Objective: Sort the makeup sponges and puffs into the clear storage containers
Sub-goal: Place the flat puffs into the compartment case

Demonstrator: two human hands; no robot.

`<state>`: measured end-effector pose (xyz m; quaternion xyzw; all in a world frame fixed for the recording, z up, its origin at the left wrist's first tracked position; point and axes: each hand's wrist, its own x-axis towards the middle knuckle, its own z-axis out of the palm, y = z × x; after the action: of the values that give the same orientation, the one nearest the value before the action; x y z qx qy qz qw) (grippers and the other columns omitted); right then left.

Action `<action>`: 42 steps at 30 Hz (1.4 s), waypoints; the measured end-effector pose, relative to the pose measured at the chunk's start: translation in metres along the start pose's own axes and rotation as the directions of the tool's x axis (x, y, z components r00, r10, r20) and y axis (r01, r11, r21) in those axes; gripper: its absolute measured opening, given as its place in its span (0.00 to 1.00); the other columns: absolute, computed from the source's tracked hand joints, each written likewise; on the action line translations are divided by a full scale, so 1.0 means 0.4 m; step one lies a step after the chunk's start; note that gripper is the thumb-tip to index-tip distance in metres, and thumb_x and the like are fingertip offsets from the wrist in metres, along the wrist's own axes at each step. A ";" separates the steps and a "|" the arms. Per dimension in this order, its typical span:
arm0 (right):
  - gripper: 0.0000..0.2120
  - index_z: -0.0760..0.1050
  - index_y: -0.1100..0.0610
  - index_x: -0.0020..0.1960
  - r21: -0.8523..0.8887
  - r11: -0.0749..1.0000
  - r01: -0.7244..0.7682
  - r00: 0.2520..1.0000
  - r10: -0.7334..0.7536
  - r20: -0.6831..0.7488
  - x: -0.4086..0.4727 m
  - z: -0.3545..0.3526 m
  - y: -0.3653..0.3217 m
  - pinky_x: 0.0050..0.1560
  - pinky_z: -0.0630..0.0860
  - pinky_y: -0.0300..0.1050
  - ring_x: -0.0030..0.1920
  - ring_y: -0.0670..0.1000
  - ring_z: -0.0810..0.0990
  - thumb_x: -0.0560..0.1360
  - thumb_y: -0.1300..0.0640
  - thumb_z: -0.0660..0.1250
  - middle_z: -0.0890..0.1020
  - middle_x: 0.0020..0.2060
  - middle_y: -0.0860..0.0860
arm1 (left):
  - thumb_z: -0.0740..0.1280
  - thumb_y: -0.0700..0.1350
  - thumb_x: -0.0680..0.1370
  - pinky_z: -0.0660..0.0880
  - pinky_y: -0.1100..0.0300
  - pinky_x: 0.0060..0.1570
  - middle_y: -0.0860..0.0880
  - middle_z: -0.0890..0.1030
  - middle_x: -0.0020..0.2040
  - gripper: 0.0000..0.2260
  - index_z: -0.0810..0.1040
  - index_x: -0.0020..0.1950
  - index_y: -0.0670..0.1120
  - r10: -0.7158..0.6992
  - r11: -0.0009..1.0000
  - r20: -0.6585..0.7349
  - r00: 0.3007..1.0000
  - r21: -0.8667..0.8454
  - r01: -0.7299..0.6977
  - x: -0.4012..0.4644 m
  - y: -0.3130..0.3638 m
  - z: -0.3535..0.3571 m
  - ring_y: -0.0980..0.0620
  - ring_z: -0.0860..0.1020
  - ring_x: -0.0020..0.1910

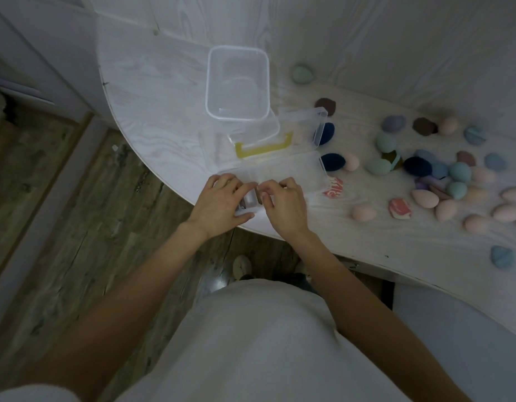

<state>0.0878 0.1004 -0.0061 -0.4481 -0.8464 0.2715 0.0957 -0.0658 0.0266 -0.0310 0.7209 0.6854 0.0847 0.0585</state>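
The makeup sponges and puffs [442, 175] are lying loose on the pale bench [164, 91], most of them scattered to the person's right, well apart from the hands, with two dark blue ones [332, 161] sitting just beside the clear containers. None appears to be sitting in any container yet, so the sorting proper is judged not to have begun; the step in hand looks like readying a box. The left hand [222, 200] and the right hand [283, 204] are working close together at the near end of a flat clear case [280, 172] at the bench edge, fingers curled and seeming to pinch its rim or catch, though the blur is hiding exactly what they are gripping. Behind it a deeper clear tub [238, 82] is standing open and empty, and a clear box with a yellow handle [264, 146] is lying between the two. The next move probably calls for freeing the case's lid, then reaching right across the bench for a first sponge and choosing which container is taking which kind.
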 end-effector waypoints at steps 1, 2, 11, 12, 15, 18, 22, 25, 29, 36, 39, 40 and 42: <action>0.10 0.76 0.59 0.56 0.020 1.000 0.011 1.000 -0.011 0.008 -0.002 -0.003 0.005 0.52 0.69 0.46 0.54 0.55 0.72 0.79 0.60 0.59 0.78 0.49 0.58 | 0.66 0.59 0.72 0.61 0.53 0.56 0.46 0.78 0.52 0.26 0.71 0.67 0.48 0.002 1.000 0.005 1.000 0.007 -0.002 0.001 0.000 0.003 0.44 0.73 0.56; 0.09 0.75 0.59 0.56 0.036 0.999 0.033 0.999 -0.033 0.015 -0.003 -0.006 0.011 0.52 0.71 0.48 0.54 0.55 0.73 0.78 0.61 0.59 0.78 0.49 0.58 | 0.67 0.59 0.73 0.62 0.52 0.56 0.46 0.78 0.52 0.26 0.71 0.67 0.49 0.004 1.000 0.012 1.000 0.013 -0.004 0.002 0.001 0.006 0.44 0.73 0.55; 0.07 0.74 0.56 0.50 0.167 0.976 0.143 0.989 -0.133 -0.068 0.027 -0.100 0.101 0.49 0.71 0.37 0.49 0.45 0.75 0.75 0.64 0.61 0.79 0.47 0.48 | 0.58 0.61 0.72 0.64 0.53 0.52 0.47 0.79 0.47 0.22 0.76 0.57 0.48 -0.004 1.000 -0.004 1.000 0.030 0.004 0.033 0.022 0.011 0.44 0.74 0.51; 0.06 0.74 0.56 0.48 0.186 0.976 0.115 0.986 -0.090 -0.138 0.038 -0.128 0.121 0.47 0.70 0.35 0.46 0.44 0.75 0.75 0.65 0.61 0.80 0.46 0.47 | 0.58 0.61 0.72 0.63 0.54 0.52 0.47 0.80 0.47 0.22 0.76 0.57 0.48 -0.010 0.999 -0.016 1.000 0.035 0.010 0.034 0.024 0.013 0.44 0.74 0.51; 0.06 0.75 0.56 0.46 0.222 0.975 0.001 0.954 0.065 -0.292 0.109 -0.216 0.205 0.42 0.74 0.44 0.40 0.48 0.76 0.76 0.62 0.60 0.81 0.42 0.50 | 0.57 0.61 0.74 0.63 0.54 0.52 0.48 0.80 0.47 0.22 0.77 0.58 0.48 -0.045 0.998 -0.029 0.999 0.049 0.047 0.045 0.036 0.017 0.44 0.75 0.51; 0.08 0.76 0.58 0.48 0.157 0.985 -0.068 0.963 0.106 -0.249 0.230 -0.269 0.292 0.47 0.74 0.45 0.44 0.52 0.79 0.77 0.63 0.59 0.82 0.44 0.52 | 0.57 0.61 0.74 0.63 0.53 0.51 0.47 0.80 0.47 0.23 0.78 0.56 0.46 -0.096 0.993 -0.033 0.995 0.064 0.098 0.070 0.057 0.018 0.43 0.75 0.50; 0.10 0.77 0.59 0.54 -0.004 0.999 -0.038 0.993 0.037 -0.111 0.406 -0.280 0.377 0.53 0.71 0.45 0.52 0.55 0.77 0.77 0.63 0.58 0.81 0.52 0.55 | 0.57 0.61 0.74 0.63 0.53 0.50 0.47 0.80 0.48 0.23 0.78 0.56 0.46 -0.147 0.985 -0.029 0.989 0.085 0.149 0.106 0.088 0.024 0.43 0.75 0.50; 0.11 0.76 0.61 0.56 -0.121 0.992 0.028 0.999 -0.030 -0.017 0.510 -0.263 0.407 0.56 0.71 0.48 0.56 0.58 0.76 0.77 0.62 0.60 0.80 0.54 0.58 | 0.58 0.61 0.74 0.64 0.53 0.49 0.47 0.80 0.48 0.22 0.77 0.56 0.47 -0.176 0.980 -0.033 0.984 0.093 0.178 0.112 0.096 0.025 0.44 0.75 0.50; 0.12 0.72 0.59 0.59 -0.151 0.988 -0.023 0.998 0.030 0.049 0.591 -0.228 0.410 0.55 0.71 0.49 0.57 0.58 0.75 0.76 0.59 0.64 0.78 0.56 0.57 | 0.59 0.60 0.75 0.66 0.52 0.49 0.47 0.79 0.49 0.22 0.77 0.59 0.47 -0.221 0.967 -0.061 0.973 0.117 0.227 0.101 0.107 0.034 0.44 0.74 0.50; 0.15 0.69 0.58 0.59 0.007 0.983 -0.184 0.981 0.184 -0.060 0.572 -0.196 0.403 0.49 0.73 0.47 0.54 0.56 0.76 0.74 0.62 0.66 0.76 0.56 0.58 | 0.57 0.60 0.77 0.68 0.51 0.50 0.47 0.79 0.49 0.22 0.76 0.60 0.47 -0.266 0.957 -0.053 0.963 0.108 0.270 0.101 0.122 0.026 0.44 0.73 0.50; 0.08 0.72 0.60 0.54 0.157 0.967 -0.202 0.965 0.224 -0.137 0.509 -0.229 0.388 0.46 0.73 0.44 0.50 0.55 0.78 0.75 0.60 0.65 0.79 0.50 0.56 | 0.56 0.61 0.76 0.68 0.51 0.50 0.48 0.79 0.49 0.22 0.76 0.59 0.48 -0.253 0.962 -0.015 0.967 0.106 0.253 0.104 0.118 0.012 0.44 0.73 0.50; 0.07 0.72 0.60 0.52 0.196 0.961 -0.195 0.961 0.227 -0.158 0.474 -0.243 0.378 0.47 0.74 0.45 0.49 0.54 0.78 0.75 0.60 0.65 0.79 0.49 0.55 | 0.56 0.62 0.76 0.67 0.51 0.51 0.48 0.79 0.49 0.22 0.76 0.59 0.49 -0.246 0.964 -0.003 0.969 0.104 0.245 0.104 0.116 0.008 0.45 0.73 0.50; 0.06 0.73 0.60 0.50 0.288 0.943 -0.167 0.955 0.227 -0.190 0.384 -0.265 0.342 0.45 0.73 0.42 0.46 0.52 0.77 0.74 0.60 0.65 0.79 0.47 0.54 | 0.56 0.63 0.76 0.66 0.52 0.52 0.49 0.79 0.49 0.23 0.76 0.61 0.50 -0.231 0.968 0.019 0.973 0.102 0.228 0.099 0.106 -0.002 0.46 0.74 0.50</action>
<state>0.1382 0.3263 -0.0046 -0.5412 -0.7364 0.3407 0.2208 -0.0228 0.0640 -0.0200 0.6400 0.7665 0.0323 0.0427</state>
